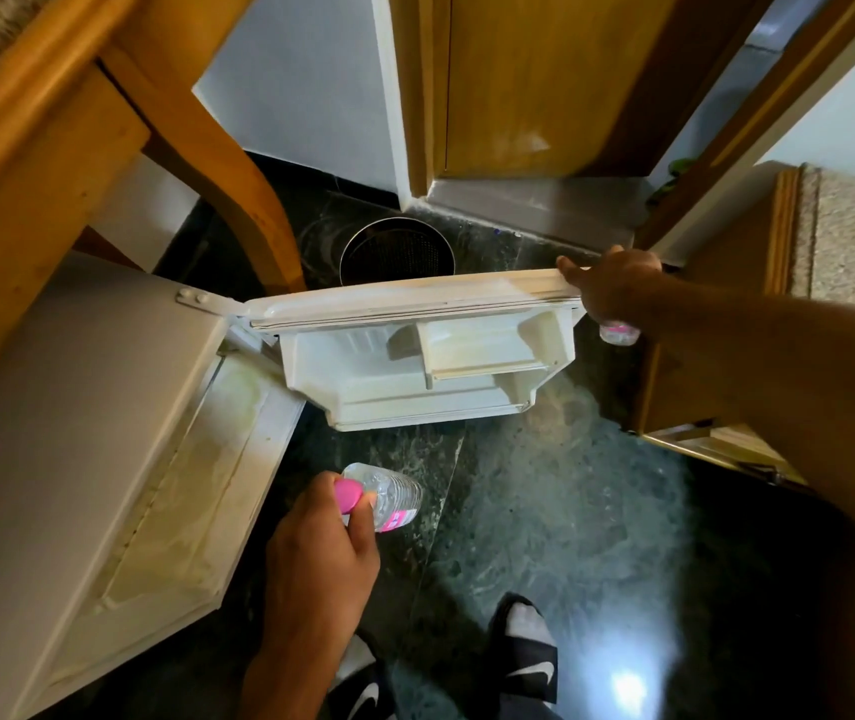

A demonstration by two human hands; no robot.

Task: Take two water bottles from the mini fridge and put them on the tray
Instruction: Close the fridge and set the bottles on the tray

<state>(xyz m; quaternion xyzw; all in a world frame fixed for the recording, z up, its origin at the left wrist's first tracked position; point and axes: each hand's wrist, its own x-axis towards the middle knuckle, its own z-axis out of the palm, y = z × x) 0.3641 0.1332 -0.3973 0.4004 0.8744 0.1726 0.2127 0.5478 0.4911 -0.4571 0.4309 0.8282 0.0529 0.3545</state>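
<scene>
The white mini fridge (66,407) stands at the left with its door (415,304) swung wide open toward the middle. My left hand (326,537) holds a clear water bottle (394,493) with a pink cap by its neck, low in front of the fridge. My right hand (612,288) rests on the top outer corner of the door, fingertips on its edge, and grips a second clear bottle (619,332) whose lower end sticks out under the palm. No tray is in view.
A round dark bin (396,252) stands on the dark marble floor behind the door. A wooden table leg (207,148) curves down at the left. A wooden cabinet (726,304) with a stone top stands at the right. My feet in slides (524,646) are below.
</scene>
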